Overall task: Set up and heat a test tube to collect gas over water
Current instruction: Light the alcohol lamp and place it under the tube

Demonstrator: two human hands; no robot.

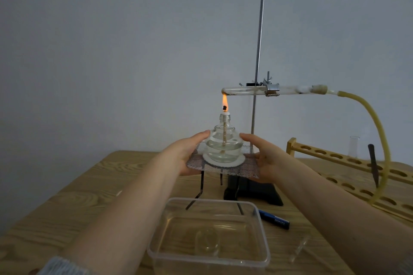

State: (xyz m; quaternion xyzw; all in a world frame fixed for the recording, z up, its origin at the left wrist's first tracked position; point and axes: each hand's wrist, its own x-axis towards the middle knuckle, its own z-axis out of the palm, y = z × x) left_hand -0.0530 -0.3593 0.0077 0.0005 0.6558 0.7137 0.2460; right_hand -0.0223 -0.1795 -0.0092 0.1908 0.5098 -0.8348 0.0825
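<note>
While the flame (pixel 224 101) licks the closed end of the tube (pixel 243 91), the left hand (pixel 187 154) grips the left edge of the gauze (pixel 237 168), thumb by the lamp (pixel 224 143); lamp sits on the gauze's white disc, gauze on a tripod (pixel 201 187) over the tabletop (pixel 67 196); down front, a clear tub (pixel 210 235) holds water and a sunken glass vessel; right hand (pixel 266 158) clasps the gauze's right edge; behind, the stand (pixel 259 51) clamps the tube level above the lamp; a pen (pixel 274 219) lies by the stand's base; stopper (pixel 320 89) plugs the tube's mouth; yellow hose (pixel 377 127) arcs down over the rack (pixel 348 161) at far right.
</note>
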